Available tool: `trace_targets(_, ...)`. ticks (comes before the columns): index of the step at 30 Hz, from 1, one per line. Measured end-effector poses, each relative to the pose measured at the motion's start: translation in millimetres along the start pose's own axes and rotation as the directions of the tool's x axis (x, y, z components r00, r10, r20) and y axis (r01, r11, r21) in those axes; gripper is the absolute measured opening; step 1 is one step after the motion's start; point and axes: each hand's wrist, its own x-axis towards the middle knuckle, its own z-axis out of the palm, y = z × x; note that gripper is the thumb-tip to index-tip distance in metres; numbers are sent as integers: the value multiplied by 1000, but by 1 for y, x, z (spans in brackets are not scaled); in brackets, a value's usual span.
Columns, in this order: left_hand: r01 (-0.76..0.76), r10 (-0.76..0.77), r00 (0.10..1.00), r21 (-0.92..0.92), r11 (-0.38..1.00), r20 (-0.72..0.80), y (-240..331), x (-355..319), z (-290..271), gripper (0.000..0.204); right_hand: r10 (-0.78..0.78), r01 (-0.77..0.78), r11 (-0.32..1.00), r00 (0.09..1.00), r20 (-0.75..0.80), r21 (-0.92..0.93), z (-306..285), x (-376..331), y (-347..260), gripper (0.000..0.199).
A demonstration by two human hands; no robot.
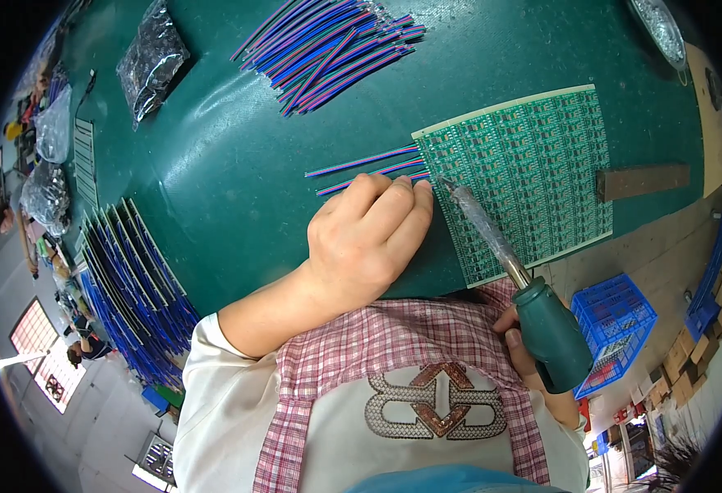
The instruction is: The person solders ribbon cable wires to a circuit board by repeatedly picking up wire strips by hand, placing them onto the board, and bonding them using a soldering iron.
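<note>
Fingers bunched narrow, our left hand (365,234) pinches a lower ribbon wire (334,189) at the left edge of a green circuit panel (533,164), while our right hand (519,345) wraps the handle of a soldering iron (515,267). The iron's long axis runs diagonally, handle at lower right, tip pointing up and left over the panel near our fingertips. The wire points right, its long axis nearly crosswise, parallel to an upper ribbon wire (361,161); our knuckles hide part of it. The iron's shaft crosses the panel, and a brown bar (644,181) overlaps its right edge. Beyond, on the green table (238,164), lie a wire pile (328,53), a plastic bag (154,62) and, at left, wired boards (135,287). A blue crate (616,329) stands below the table at right.
</note>
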Motion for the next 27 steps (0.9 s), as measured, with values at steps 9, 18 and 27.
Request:
trace_targets(9,-5,5,1000,2,1000,-14,0,0,1,30,-38,35,996,999,-38,-79,2,-1,3,32)
trace_targets(18,-6,6,1000,8,1000,-2,1,0,1,29,79,-81,996,996,-44,-45,5,-3,1,18)
trace_targets(27,-11,11,1000,13,1000,-2,0,1,1,29,15,-20,996,998,-57,-86,3,-5,2,17)
